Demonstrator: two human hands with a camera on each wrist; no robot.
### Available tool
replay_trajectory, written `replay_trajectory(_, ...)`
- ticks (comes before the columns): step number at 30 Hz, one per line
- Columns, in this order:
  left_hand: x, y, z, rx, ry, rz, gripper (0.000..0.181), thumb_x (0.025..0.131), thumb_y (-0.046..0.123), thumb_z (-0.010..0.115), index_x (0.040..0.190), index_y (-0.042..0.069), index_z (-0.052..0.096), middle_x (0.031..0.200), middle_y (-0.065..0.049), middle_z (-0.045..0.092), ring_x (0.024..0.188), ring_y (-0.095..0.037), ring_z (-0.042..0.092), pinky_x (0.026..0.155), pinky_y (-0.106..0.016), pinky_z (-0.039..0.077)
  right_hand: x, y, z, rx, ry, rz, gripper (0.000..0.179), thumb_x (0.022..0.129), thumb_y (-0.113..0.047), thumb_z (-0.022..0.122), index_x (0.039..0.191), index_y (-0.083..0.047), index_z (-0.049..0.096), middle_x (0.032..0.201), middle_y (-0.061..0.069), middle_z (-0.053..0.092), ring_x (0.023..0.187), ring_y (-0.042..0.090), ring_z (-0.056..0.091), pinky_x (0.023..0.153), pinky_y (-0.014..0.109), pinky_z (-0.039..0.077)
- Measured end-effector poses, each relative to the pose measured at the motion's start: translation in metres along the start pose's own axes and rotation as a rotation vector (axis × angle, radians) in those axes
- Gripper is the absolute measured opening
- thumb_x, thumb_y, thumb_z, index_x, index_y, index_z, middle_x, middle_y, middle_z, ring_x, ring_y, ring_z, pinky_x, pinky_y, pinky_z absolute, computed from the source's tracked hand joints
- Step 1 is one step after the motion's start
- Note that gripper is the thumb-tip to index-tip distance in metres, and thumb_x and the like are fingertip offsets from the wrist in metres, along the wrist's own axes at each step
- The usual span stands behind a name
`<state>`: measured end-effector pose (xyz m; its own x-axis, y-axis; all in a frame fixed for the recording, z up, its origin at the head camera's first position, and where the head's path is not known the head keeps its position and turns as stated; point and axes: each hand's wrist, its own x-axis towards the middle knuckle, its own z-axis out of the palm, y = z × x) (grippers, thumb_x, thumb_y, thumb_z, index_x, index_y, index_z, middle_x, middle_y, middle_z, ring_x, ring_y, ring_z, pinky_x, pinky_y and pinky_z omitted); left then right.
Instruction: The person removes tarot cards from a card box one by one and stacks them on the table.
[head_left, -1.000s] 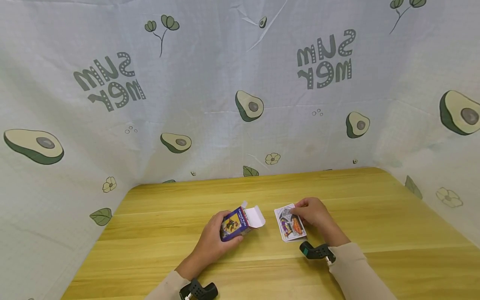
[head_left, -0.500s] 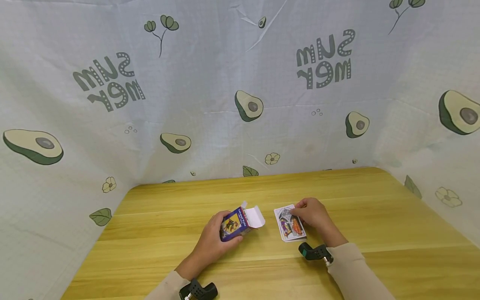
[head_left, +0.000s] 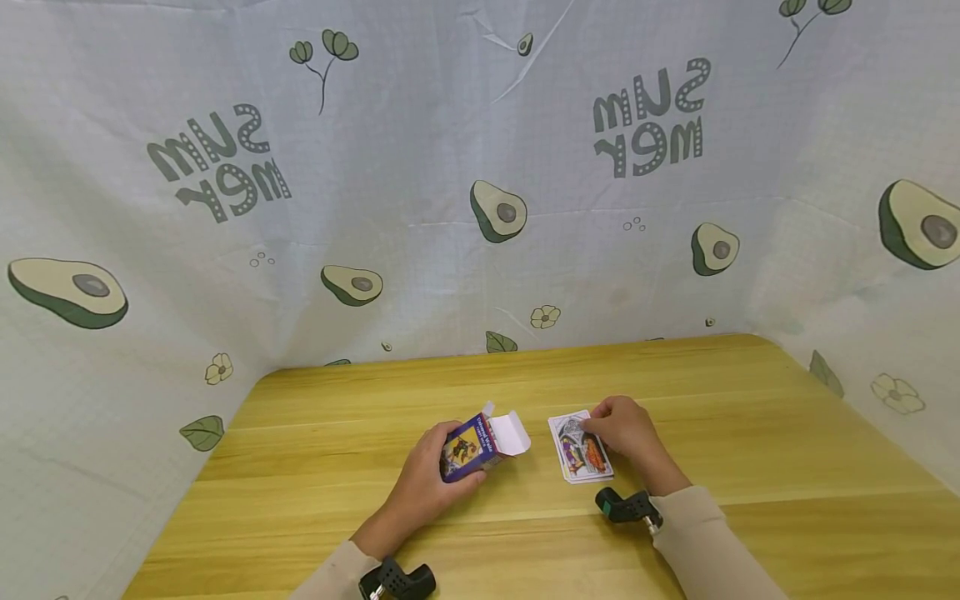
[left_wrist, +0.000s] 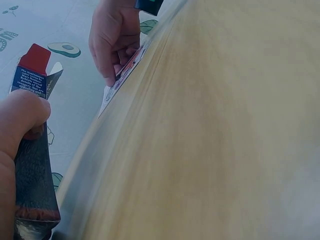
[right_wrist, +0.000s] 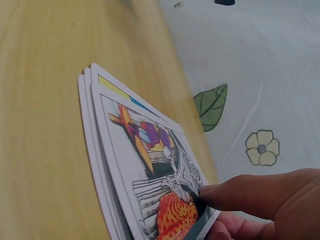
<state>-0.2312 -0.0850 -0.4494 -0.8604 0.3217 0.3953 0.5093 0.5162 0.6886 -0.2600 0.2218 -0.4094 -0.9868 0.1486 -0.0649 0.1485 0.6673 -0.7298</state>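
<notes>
My left hand (head_left: 422, 487) grips a purple tarot card box (head_left: 463, 450), its thumb along the near side and its fingers round the far side. The box tilts up to the right, its white top flap (head_left: 512, 433) folded out. Right of it lies a small stack of tarot cards (head_left: 572, 446), picture side up with edges slightly staggered. My right hand (head_left: 628, 427) pinches the stack at its far right corner. In the right wrist view the thumb (right_wrist: 240, 194) presses on the top card (right_wrist: 150, 172), with fingers partly hidden beneath the edge.
The wooden table (head_left: 337, 417) spreads around both hands. A pale cloth (head_left: 420, 150) printed with avocados and lettering hangs behind it and along both sides. Each wrist wears a black camera mount, such as the right one (head_left: 628, 506).
My right wrist and sleeve have shifted slightly left, and the top card has moved a little on the stack. The left hand and the box have stayed still.
</notes>
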Motion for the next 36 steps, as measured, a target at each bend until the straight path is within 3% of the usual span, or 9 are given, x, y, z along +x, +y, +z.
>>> replay_trajectory(36,0.0002,0.0008,-0.0003,0.002,-0.007,-0.001,0.073,0.079,0.047,0.075,0.134,0.009,0.047,0.12,-0.001,0.056,0.099,-0.014,0.053,0.082,-0.031,0.048,-0.0058,-0.005,0.0033,-0.146,0.039,-0.069,0.021,0.085,-0.018,0.068,0.081,0.001,0.059,0.073,0.009,0.057,0.065,0.022,0.051,0.054,0.03,0.038)
